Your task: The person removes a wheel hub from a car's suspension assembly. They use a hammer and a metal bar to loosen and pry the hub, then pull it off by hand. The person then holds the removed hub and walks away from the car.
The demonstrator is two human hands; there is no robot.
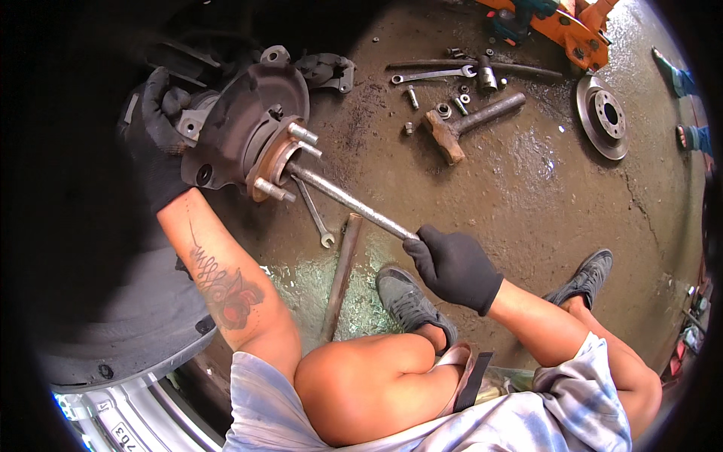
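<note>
My right hand (457, 269), in a black glove, is closed round the near end of a long steel bar (354, 205). The bar's far end goes into the centre of a wheel hub (273, 162) with bare studs. Behind the hub sits a rusty dust shield (252, 102), and behind that a steering knuckle (193, 124). My left hand (151, 143), gloved too, grips the knuckle's back edge with curled fingers; part of its grip is in shadow. An open-ended wrench (315, 215) lies below the hub.
A hammer (449, 139), a combination wrench (433, 75), a socket (487, 75) and several bolts and nuts lie on the wet floor. Farther right are a brake disc (603, 117) and an orange jack (568, 34). A pipe (343, 275) lies beside my shoe. Another person's feet (687, 138) show at the right edge.
</note>
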